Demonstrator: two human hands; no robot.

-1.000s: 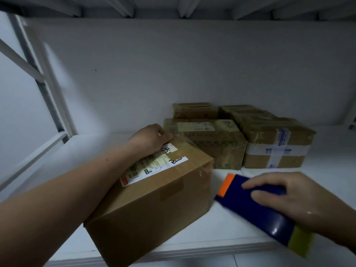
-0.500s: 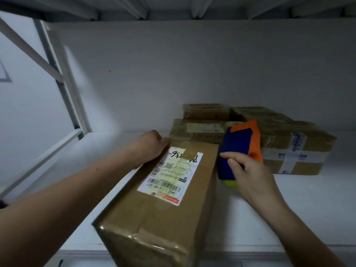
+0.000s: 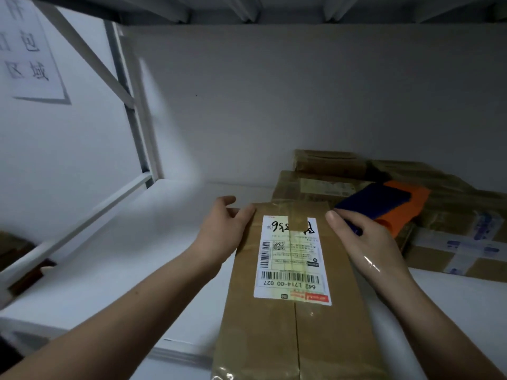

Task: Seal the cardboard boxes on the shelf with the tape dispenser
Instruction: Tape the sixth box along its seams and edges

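A long cardboard box (image 3: pixel 288 333) with a white shipping label lies lengthwise on the white shelf (image 3: pixel 115 272), its near end past the front edge. My left hand (image 3: pixel 223 231) grips its far left corner, thumb on top. My right hand (image 3: pixel 362 239) holds the blue and orange tape dispenser (image 3: pixel 384 207) at the box's far right corner, above the boxes behind.
Several taped cardboard boxes (image 3: pixel 450 237) are stacked at the back right of the shelf. A white metal frame post and diagonal brace (image 3: pixel 129 105) stand at the left, beside a paper sign (image 3: pixel 30 48). The shelf above hangs close overhead.
The box has turned from slanted to lengthwise toward me. My right hand brought the tape dispenser up from the shelf's front edge to the box's far right corner.
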